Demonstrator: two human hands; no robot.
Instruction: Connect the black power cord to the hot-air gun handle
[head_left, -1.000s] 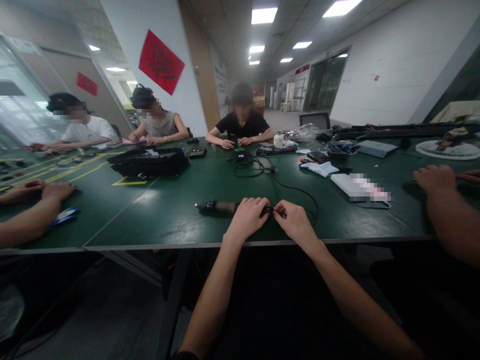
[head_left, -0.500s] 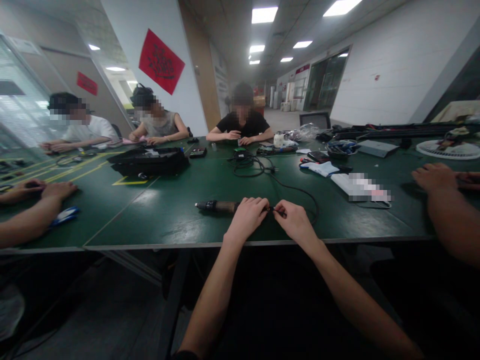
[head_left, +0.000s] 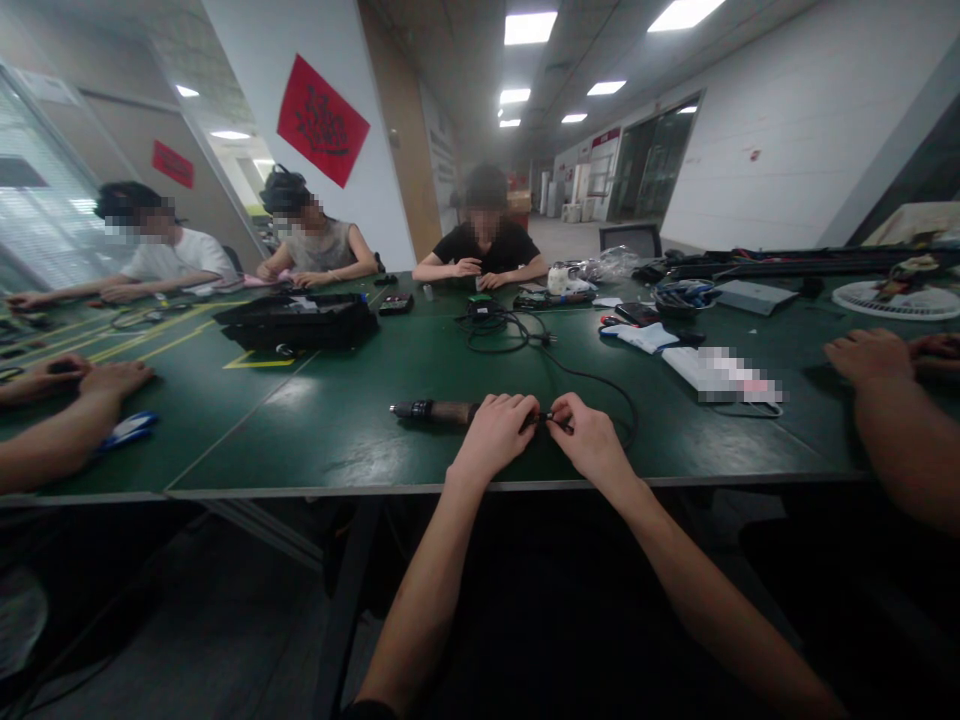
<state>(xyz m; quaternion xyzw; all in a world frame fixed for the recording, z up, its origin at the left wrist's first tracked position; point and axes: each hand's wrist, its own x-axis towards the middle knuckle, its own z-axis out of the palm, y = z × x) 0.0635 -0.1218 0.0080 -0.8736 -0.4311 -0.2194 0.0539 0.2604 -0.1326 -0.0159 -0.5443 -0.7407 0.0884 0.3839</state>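
Note:
An electric screwdriver [head_left: 442, 412] lies on the green table with its tip pointing left. My left hand [head_left: 499, 430] is closed around its rear end, and the fingers hide that part. Close by on the right, my right hand [head_left: 589, 435] pinches the dark cable end at the back of the tool. Whether the plug is fully seated in the tool I cannot tell. From there a black cable [head_left: 630, 400] curves up the table to a loose coil by a small dark box [head_left: 481, 312].
A black open case [head_left: 300, 322] stands at the left. White-and-blue gloves [head_left: 641, 337] and a white packet [head_left: 705, 370] lie to the right. Co-workers' arms rest on both sides, a left arm [head_left: 97, 400] and a right one [head_left: 877, 370]. Another person sits opposite.
My right fingers have shifted slightly at the cable end; my left hand stays on the screwdriver. At the far left, a co-worker's arm now reaches further out to the left.

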